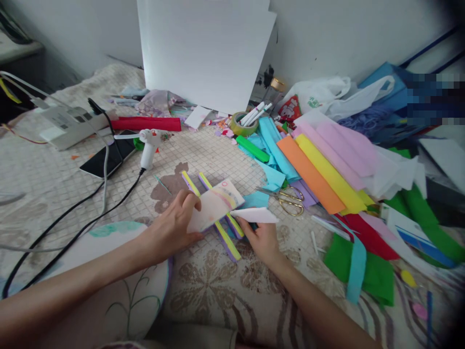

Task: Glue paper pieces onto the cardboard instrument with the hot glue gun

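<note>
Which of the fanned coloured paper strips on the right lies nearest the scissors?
The orange strip; its lower end nearly reaches the scissors, while yellow and pink lie farther right.
</note>
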The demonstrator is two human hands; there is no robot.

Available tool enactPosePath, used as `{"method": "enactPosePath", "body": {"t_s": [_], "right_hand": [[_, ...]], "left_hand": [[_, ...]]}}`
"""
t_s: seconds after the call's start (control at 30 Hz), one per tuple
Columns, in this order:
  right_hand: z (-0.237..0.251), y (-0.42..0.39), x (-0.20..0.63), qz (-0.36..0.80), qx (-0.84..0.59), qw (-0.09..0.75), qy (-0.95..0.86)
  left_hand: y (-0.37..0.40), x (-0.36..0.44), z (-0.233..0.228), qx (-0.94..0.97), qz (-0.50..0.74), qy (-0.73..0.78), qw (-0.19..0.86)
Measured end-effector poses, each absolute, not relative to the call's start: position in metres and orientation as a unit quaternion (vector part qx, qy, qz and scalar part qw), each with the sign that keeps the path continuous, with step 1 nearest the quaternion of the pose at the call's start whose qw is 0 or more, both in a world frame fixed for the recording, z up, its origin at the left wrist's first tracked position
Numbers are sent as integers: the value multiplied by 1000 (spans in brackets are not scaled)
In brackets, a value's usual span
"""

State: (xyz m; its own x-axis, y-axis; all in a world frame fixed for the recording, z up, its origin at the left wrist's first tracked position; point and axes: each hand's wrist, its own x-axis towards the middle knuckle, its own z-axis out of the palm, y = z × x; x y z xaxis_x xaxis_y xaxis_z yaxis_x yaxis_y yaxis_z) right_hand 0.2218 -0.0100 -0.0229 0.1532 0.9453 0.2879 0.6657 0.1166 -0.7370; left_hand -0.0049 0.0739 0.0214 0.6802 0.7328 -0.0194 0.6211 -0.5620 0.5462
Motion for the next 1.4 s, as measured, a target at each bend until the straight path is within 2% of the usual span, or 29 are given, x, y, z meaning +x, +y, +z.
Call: {"method": "enactPosePath", "body": {"t_s": [0.27, 0.47, 0.57, 0.77, 1.0, 1.4], "right_hand": [[-20, -10, 220, 194, -635, 400, -632], [-23, -12, 220, 222, -656, 480, -538], [-20, -14, 220, 259, -677, 490, -484], [-11, -12, 219, 288, -682, 498, -452], [-12, -11, 223, 316, -683, 510, -416], [-13, -11, 224, 327, -679, 507, -419]], "left_hand": [[74, -3, 23, 873, 121, 384, 275], [73, -7, 21, 865, 120, 396, 282], [73, -9, 26, 874, 126, 385, 269], [87, 9, 41, 917, 178, 299, 195], [112, 48, 36, 945, 131, 179, 241], [122, 55, 34, 957, 126, 117, 235]]}}
